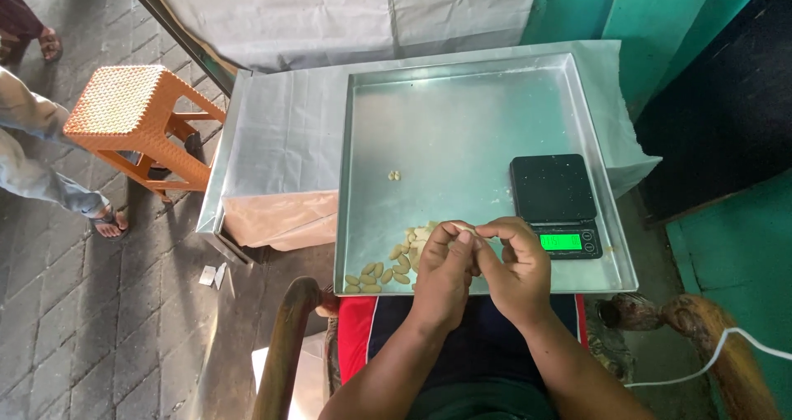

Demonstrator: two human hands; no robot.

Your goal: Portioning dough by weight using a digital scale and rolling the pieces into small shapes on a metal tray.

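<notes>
My left hand point(444, 271) and my right hand point(518, 270) meet over the near edge of a large metal tray point(462, 123). Together their fingertips pinch one small pale nut point(459, 227). A pile of similar pale nuts point(392, 265) lies on the tray just left of my left hand. A single small piece point(394, 175) rests alone near the tray's middle. A black digital scale point(555, 204) with a lit green display sits on the tray, right of my right hand.
The tray lies on my lap and a table covered in white sheet point(280, 131). An orange plastic stool point(140, 123) stands at left, beside another person's legs point(49, 181). Wooden chair arms point(285, 346) flank me. A white cable point(726, 346) runs at right.
</notes>
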